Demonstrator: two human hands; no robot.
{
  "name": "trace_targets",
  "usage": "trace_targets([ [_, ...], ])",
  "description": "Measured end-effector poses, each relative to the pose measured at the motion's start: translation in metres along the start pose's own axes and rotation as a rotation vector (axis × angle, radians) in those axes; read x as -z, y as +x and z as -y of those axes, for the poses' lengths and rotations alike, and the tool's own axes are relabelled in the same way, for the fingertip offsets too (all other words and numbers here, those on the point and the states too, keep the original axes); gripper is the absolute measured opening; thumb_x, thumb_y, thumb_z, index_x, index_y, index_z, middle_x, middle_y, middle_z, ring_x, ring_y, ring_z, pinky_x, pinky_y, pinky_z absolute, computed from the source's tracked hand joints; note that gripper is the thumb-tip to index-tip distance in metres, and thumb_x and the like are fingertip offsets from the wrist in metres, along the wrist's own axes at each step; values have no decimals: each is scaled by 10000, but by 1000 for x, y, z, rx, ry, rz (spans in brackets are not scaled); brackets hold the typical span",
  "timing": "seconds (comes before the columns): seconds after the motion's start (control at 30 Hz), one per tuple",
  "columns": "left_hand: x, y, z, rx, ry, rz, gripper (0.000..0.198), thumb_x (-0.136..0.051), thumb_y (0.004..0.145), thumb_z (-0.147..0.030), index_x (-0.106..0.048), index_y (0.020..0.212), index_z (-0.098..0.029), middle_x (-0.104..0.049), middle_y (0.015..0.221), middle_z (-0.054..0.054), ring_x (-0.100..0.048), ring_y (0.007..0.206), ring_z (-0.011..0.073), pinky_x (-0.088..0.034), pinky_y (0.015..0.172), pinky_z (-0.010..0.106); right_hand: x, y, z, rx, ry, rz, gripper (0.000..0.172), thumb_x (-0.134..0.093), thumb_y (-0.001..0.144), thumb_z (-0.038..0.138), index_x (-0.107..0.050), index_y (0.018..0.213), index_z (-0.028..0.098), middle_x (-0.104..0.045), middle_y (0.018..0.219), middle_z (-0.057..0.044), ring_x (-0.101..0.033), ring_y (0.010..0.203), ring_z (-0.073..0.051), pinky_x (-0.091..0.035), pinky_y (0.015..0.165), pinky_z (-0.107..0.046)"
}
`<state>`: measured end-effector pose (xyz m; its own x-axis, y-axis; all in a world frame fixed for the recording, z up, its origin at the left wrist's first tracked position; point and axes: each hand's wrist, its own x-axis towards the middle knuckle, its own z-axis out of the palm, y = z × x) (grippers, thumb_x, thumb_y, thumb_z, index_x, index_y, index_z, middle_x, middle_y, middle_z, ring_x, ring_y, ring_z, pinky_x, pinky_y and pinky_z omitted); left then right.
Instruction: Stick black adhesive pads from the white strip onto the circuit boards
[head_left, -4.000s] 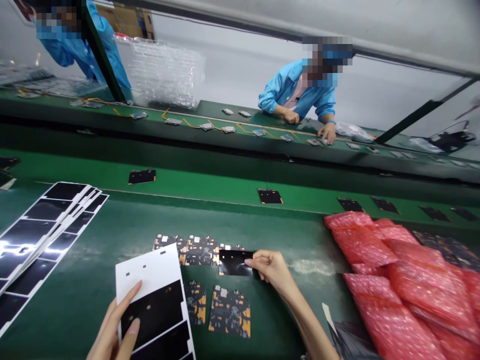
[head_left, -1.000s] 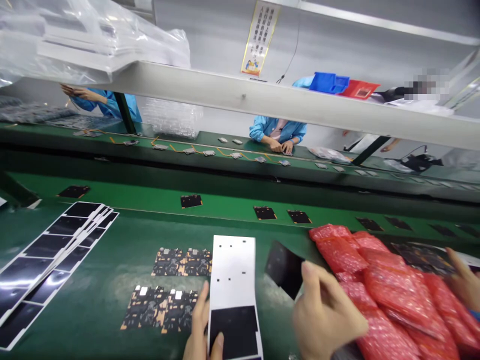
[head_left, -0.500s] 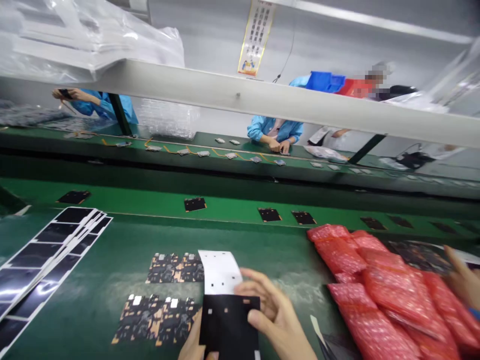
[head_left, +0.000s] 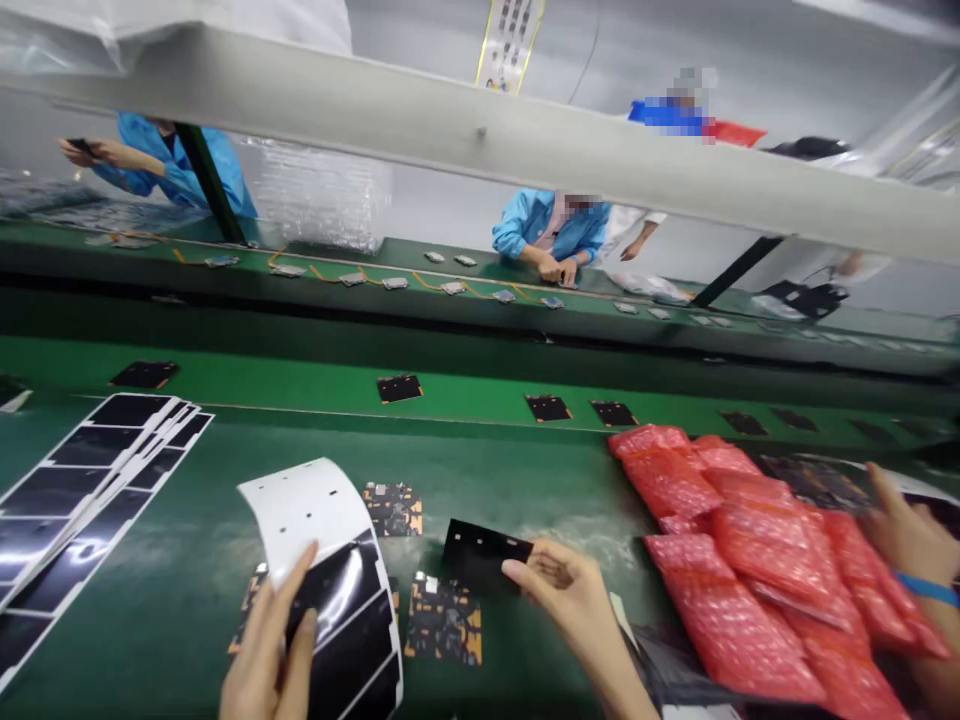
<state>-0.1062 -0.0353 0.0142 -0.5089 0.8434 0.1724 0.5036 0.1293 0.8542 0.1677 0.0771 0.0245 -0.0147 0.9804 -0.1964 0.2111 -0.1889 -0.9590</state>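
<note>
My left hand (head_left: pixel 274 640) grips a curved backing sheet (head_left: pixel 360 585) that carries glossy black stickers, its top section bare white. Pinched between the thumb and fingers of my right hand (head_left: pixel 566 590) is a single black sticker (head_left: pixel 480 553) with small cut-outs, held tilted in the air. Below and left of that sticker, a circuit board (head_left: pixel 444 622) with black and copper areas lies on the green table. Another circuit board (head_left: pixel 394 510) lies behind it, beside the sheet's edge. The sheet partly covers a further board (head_left: pixel 246 605) at its left.
Long sticker sheets (head_left: pixel 82 480) are stacked at the left. Red bubble-wrap packs (head_left: pixel 720 580) are piled at the right, where another person's hand (head_left: pixel 911 540) reaches in. Black-covered boards (head_left: pixel 400 388) sit along the bright green strip (head_left: pixel 300 385). Co-workers in blue (head_left: pixel 551 235) work beyond.
The black sticker has come away from the white part of the backing sheet. My right hand holds it off to the right, while my left hand has moved left with the sheet.
</note>
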Motion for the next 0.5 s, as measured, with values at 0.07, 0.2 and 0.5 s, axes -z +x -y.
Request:
trace_targets([
  [0.07,16,7,0,52,6,-26,462,-521,995,-514,-552,1434,-375,-550,1492,-29,-662,958,180,-496,993,301,-9,5,-24,-88,2,66,671,-806,570,765,-414,532,221,-418,451,50,-383,442,-95,-270,467,-225],
  [0.2,26,11,-1,106,-14,-69,530,-575,948,-575,-551,1441,-384,-573,1440,-17,-355,483,78,-435,526,266,-30,0,-60,-139,-19,100,697,-769,577,795,-352,540,238,-308,470,84,-279,460,-75,-186,483,-232],
  [0.5,26,14,7,63,-7,-98,517,-610,930,-537,-576,1424,-389,-603,1195,-13,-339,459,38,-385,467,207,-42,-38,-98,-180,-59,89,651,-727,676,752,-340,566,240,-256,556,74,-215,539,-93,-177,519,-247],
])
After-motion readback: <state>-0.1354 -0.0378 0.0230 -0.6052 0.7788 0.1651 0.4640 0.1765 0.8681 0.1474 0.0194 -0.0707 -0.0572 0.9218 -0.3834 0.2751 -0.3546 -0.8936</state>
